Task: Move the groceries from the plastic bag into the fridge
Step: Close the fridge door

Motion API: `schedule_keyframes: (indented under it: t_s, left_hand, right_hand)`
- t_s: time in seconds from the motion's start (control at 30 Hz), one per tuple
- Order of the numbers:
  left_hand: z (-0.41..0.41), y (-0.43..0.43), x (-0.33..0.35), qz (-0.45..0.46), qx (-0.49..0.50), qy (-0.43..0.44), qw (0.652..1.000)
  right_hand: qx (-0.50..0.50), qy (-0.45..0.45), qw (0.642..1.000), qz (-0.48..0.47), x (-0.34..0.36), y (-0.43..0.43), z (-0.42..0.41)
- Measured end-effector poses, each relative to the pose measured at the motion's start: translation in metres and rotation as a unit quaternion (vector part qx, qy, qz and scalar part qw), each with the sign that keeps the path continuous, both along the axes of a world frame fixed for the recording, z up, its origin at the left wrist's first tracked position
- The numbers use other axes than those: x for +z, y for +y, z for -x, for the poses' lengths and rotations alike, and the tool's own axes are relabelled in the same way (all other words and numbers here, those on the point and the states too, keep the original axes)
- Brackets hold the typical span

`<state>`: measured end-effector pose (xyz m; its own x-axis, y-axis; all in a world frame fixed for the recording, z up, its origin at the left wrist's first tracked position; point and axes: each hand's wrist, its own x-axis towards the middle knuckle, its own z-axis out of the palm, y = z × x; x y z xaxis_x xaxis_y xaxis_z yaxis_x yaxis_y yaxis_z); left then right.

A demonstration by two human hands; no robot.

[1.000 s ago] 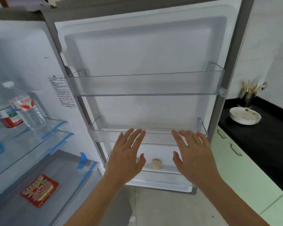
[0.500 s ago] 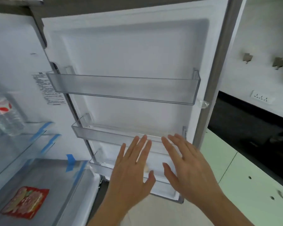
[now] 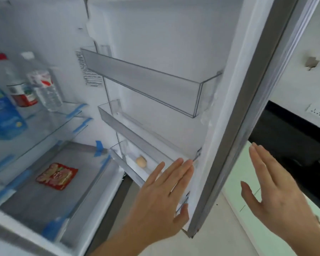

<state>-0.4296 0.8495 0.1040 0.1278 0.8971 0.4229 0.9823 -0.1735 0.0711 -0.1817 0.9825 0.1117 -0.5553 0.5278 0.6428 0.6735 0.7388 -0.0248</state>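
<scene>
**Fridge part-loaded, hands empty, bag out of view**

Left hand (image 3: 161, 198): flat, fingers spread, holding nothing, against the near edge of the door (image 3: 235, 126). Right hand (image 3: 273, 191): same, open and empty, right of the door, not touching it.

Door bins, near to far: egg-like item (image 3: 141, 161) in the bottom bin; the two above look empty.

Left, inside the fridge (image 3: 35, 30): red packet (image 3: 56, 176) on the low shelf; further back, blue pack (image 3: 4, 115) and two bottles (image 3: 44, 85) on the upper shelf.

Judgement: several items stowed. Plastic bag not visible, so what's left can't be told.
</scene>
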Motion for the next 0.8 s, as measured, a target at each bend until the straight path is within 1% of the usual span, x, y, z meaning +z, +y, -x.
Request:
schedule_keyframes:
  t_s: [0.17, 0.33, 0.47, 0.6, 0.73, 0.8]
  left_hand:
    - [0.001, -0.034, -0.003, -0.017, 0.075, 0.021, 0.997]
    - [-0.016, -0.069, 0.003, -0.024, 0.198, 0.063, 0.978]
    - [-0.054, -0.092, 0.014, -0.058, 0.259, 0.060, 0.962]
    - [-0.089, -0.103, 0.024, -0.080, 0.290, 0.073, 0.951]
    - [-0.100, -0.113, 0.027, -0.049, 0.353, 0.083, 0.931]
    - [-0.100, -0.118, 0.028, -0.031, 0.391, 0.069, 0.917]
  right_hand:
    - [0.070, 0.012, 0.997, -0.004, -0.004, 0.009, 0.010]
    - [0.192, 0.018, 0.981, -0.003, -0.004, 0.002, 0.015]
    - [0.298, 0.019, 0.954, 0.029, -0.002, -0.009, 0.026]
    - [0.393, 0.008, 0.919, 0.019, 0.002, -0.018, 0.048]
    - [0.473, 0.015, 0.881, 0.008, 0.000, -0.029, 0.078]
    - [0.498, 0.026, 0.867, 0.006, 0.000, -0.037, 0.096]
